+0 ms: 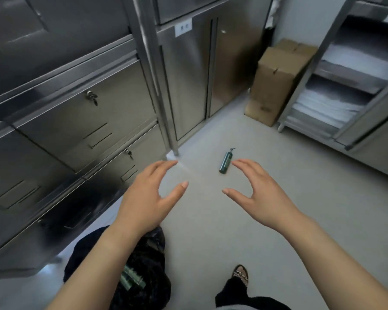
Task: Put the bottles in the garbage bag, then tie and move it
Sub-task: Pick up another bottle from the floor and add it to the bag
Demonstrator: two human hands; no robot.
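step: fetch loose green bottle [225, 162] | hands: left hand [147, 195], right hand [261, 195] spread, empty | bottle lies on floor [211, 224], far of hands; garbage bag [154, 262] near left | tip: step closer, grip the body, not the pump

Green pump bottle [225, 162] lying flat on pale floor [211, 220]; apart from it, black bag [148, 294] open, green bottles [131, 279] inside.

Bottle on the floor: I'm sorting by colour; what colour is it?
The bottle is dark green; head view.
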